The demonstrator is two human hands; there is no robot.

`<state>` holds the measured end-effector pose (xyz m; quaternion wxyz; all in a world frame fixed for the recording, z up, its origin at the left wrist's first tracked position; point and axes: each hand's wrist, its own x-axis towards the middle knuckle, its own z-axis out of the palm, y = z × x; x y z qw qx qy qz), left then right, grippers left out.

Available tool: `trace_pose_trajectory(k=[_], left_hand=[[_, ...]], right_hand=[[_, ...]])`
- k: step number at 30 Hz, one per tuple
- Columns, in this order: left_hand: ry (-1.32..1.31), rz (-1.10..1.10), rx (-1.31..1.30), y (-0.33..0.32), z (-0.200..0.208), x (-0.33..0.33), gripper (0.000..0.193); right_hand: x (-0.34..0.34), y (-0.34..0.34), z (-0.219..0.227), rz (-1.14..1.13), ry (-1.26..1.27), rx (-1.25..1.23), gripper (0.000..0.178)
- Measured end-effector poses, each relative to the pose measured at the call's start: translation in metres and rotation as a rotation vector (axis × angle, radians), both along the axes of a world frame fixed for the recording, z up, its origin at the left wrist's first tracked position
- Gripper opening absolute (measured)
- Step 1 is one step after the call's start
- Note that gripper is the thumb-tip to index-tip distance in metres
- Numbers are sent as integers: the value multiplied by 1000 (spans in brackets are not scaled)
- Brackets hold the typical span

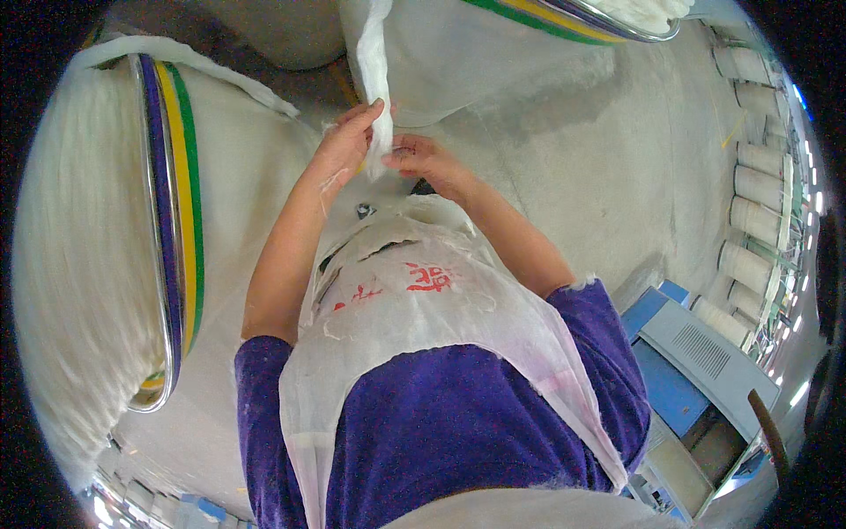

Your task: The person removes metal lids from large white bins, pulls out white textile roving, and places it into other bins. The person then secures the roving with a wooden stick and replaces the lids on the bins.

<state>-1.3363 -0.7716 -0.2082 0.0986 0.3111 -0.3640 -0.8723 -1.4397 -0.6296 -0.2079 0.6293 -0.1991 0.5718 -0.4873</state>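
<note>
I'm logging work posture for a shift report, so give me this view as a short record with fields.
Left hand: left hand pinches a white fibre strand
Right hand: right hand at the strand's lower end; contact unclear
Arms: both reaching forward, bare below purple sleeves
Strand: hangs from the top edge, loose end between the hands
Left side: striped container filled with white fibre, a second strand over its rim
Top: another striped container
Clothing: white apron, red markings
Lower right: blue-grey cabinet
</note>
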Motion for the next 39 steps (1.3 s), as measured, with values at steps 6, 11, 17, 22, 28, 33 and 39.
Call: trace_pose_trajectory(k=[6, 11, 17, 22, 28, 33, 39], left_hand=[[76, -54, 312, -11, -7, 8, 40], [142, -118, 257, 11, -21, 9, 41], [-93, -134, 17, 14, -24, 14, 38], [19, -185, -91, 3, -21, 5, 37], [-81, -242, 12, 6, -9, 14, 35], [59, -117, 280, 21, 30, 37, 36], [-15, 48, 78, 41, 102, 53, 34]], right_hand=[[0, 14, -11, -109, -546, -21, 43], [4, 30, -24, 63, -1100, -215, 49], [3, 52, -51, -152, -828, 161, 52], [-33, 61, -90, -288, -616, 188, 43], [-29, 19, -104, -293, -570, 249, 31], [-5, -47, -102, -61, -150, 64, 30], [21, -190, -105, 98, 356, -288, 49]])
